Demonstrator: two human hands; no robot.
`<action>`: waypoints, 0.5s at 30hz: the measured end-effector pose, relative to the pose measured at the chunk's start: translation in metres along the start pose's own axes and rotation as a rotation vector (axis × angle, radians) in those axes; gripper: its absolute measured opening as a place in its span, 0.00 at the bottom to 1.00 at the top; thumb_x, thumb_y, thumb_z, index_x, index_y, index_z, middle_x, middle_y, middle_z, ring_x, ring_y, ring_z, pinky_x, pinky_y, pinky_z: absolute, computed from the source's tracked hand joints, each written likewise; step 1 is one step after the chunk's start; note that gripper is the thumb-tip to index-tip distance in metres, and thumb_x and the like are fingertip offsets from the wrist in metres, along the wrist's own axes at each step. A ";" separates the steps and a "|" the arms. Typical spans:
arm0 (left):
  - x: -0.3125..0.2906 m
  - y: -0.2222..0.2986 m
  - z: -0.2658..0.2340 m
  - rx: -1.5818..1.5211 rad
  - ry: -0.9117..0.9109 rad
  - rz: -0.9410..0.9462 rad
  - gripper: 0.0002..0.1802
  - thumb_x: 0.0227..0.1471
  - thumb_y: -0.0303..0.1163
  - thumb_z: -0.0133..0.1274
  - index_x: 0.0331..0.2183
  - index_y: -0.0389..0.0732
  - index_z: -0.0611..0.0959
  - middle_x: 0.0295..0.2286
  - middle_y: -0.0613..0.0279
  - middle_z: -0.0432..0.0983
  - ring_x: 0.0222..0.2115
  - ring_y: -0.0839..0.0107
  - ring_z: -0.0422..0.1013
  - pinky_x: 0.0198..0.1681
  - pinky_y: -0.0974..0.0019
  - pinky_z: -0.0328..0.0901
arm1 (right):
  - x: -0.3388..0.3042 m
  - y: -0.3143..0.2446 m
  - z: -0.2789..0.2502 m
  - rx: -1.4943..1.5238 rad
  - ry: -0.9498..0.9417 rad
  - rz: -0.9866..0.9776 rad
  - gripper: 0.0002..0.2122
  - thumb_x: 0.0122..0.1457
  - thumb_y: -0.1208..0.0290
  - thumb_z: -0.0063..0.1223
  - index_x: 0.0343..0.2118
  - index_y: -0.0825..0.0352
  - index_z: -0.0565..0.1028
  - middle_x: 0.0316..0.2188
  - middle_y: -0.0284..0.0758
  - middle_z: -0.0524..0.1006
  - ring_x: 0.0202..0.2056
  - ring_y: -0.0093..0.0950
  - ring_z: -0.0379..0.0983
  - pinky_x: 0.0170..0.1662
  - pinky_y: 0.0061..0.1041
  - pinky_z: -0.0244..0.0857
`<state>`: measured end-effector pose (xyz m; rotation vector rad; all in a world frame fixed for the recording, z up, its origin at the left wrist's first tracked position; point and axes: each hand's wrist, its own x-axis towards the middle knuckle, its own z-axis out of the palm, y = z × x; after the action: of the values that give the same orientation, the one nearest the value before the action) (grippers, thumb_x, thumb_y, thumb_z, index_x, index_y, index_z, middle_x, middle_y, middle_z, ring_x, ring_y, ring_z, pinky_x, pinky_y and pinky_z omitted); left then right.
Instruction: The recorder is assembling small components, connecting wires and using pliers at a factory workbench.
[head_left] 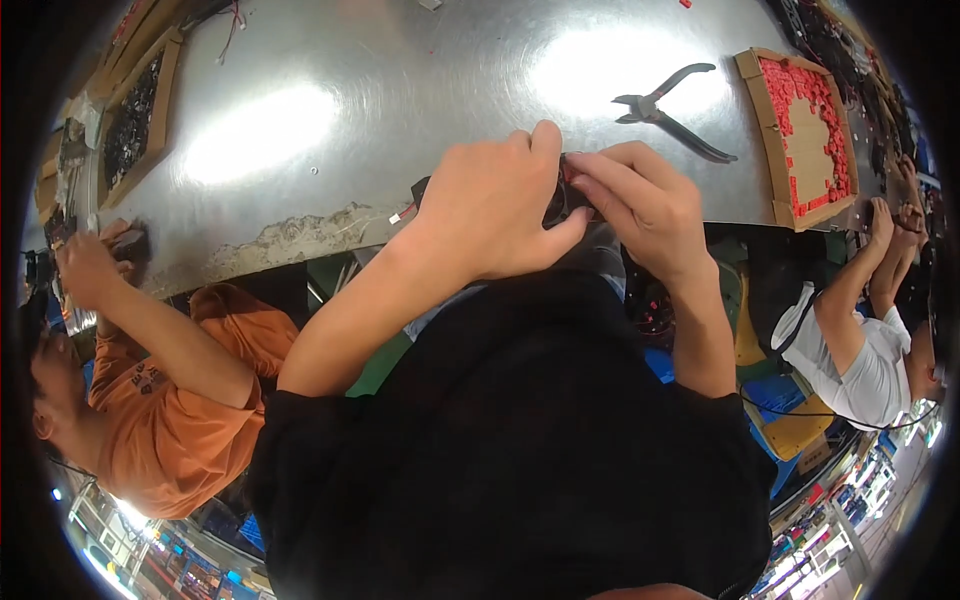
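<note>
My left hand (495,205) is closed around a small black part (553,208) at the near edge of the metal table, and the palm hides most of it. A short lead with a white plug (402,215) and a red wire sticks out on the left side of that hand. Against the part, my right hand (650,205) pinches a small red piece (570,172) between thumb and fingers. Its exact shape is covered by the fingertips. Both hands touch or nearly touch here.
Black-handled cutting pliers (655,108) lie beyond my right hand. A cardboard tray (775,140) of small red pieces stands on the right, another cardboard tray (165,110) with black parts on the left. People work at the left (180,400) and right (860,350).
</note>
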<state>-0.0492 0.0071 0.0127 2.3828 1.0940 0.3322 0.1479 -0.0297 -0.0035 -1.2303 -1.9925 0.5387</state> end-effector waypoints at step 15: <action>0.002 0.004 0.000 0.025 -0.039 -0.019 0.27 0.47 0.49 0.59 0.32 0.34 0.70 0.20 0.50 0.74 0.21 0.51 0.73 0.23 0.54 0.67 | -0.013 -0.004 0.003 -0.031 0.096 0.040 0.11 0.54 0.86 0.57 0.39 0.67 0.81 0.33 0.35 0.73 0.29 0.23 0.74 0.29 0.22 0.68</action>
<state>-0.0460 0.0064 0.0148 2.3894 1.1084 0.2655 0.1472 -0.0428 -0.0072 -1.2928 -1.9055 0.4611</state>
